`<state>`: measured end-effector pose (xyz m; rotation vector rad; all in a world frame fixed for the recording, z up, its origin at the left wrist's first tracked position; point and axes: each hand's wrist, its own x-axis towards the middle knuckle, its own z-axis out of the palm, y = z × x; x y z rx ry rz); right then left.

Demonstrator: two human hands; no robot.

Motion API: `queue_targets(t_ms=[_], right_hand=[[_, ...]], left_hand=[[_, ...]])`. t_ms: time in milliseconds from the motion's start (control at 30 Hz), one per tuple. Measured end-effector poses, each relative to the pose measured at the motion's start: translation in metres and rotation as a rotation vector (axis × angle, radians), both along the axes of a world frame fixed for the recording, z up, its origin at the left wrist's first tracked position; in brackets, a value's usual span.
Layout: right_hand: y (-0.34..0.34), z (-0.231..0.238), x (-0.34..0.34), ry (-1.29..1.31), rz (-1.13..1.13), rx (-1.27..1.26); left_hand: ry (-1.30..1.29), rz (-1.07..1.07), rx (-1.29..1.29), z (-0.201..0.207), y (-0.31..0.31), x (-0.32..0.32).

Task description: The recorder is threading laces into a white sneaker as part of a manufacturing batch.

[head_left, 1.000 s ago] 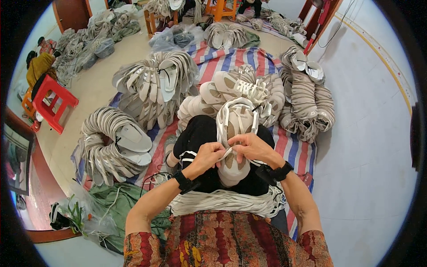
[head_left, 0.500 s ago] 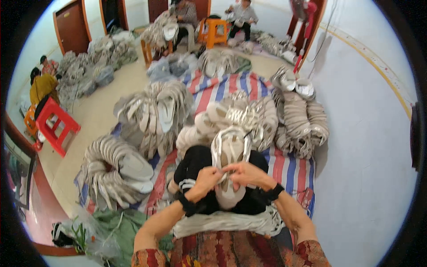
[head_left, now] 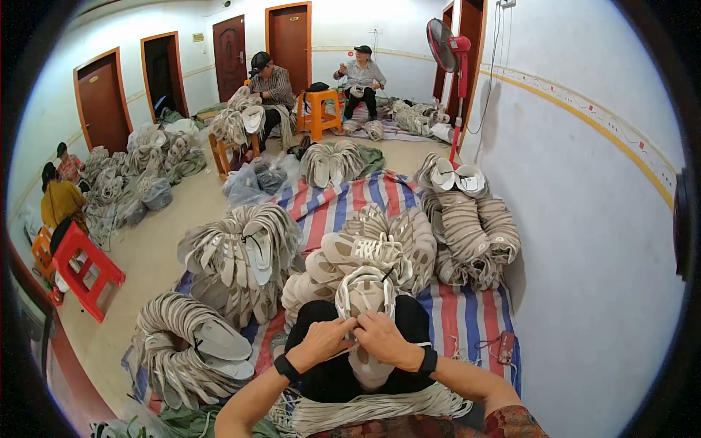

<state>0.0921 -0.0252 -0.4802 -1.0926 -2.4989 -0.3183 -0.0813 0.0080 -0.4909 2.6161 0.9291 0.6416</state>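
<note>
A beige and white shoe upper [head_left: 365, 293] lies between my knees, its pale toe end toward me. My left hand [head_left: 326, 339] and my right hand [head_left: 385, 339] meet over its middle, by the lacing area. The fingers of both are bent and closed on the upper, with fingertips nearly touching. Whatever lace or edge lies between the fingertips is hidden. Across my lap lies a thick bundle of white laces [head_left: 372, 413]. Just beyond the upper, a laced shoe upper [head_left: 363, 249] tops a pile of similar ones.
Rings of stacked uppers stand at left [head_left: 171, 321], beyond them [head_left: 274, 226] and at right [head_left: 471, 219], on a striped sheet [head_left: 467, 321]. Red stool [head_left: 86, 270], orange stool [head_left: 319, 113] and red fan [head_left: 458, 80] stand farther off. Several people sit working among piles.
My view has tilted up, showing more of the room. Both hands stay at the shoe upper's middle; the right hand has turned, its back now more toward me.
</note>
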Motion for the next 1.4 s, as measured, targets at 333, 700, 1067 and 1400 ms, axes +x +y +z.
queue_targets(t_ms=[333, 700, 1067, 1400], right_hand=[[0.017, -0.002, 0.018, 0.06, 0.236, -0.06], [0.026, -0.014, 0.023, 0.164, 0.176, -0.235], [0.025, -0.01, 0.024, 0.178, 0.198, -0.192], [0.029, -0.009, 0.029, 0.122, 0.267, -0.241]], left_hand=[[0.091, -0.026, 0.066, -0.011, 0.014, 0.006], [-0.119, -0.113, 0.025, -0.032, 0.012, 0.006], [-0.157, -0.123, -0.055, -0.019, 0.01, 0.007], [-0.19, -0.117, -0.126, -0.02, 0.012, 0.008]])
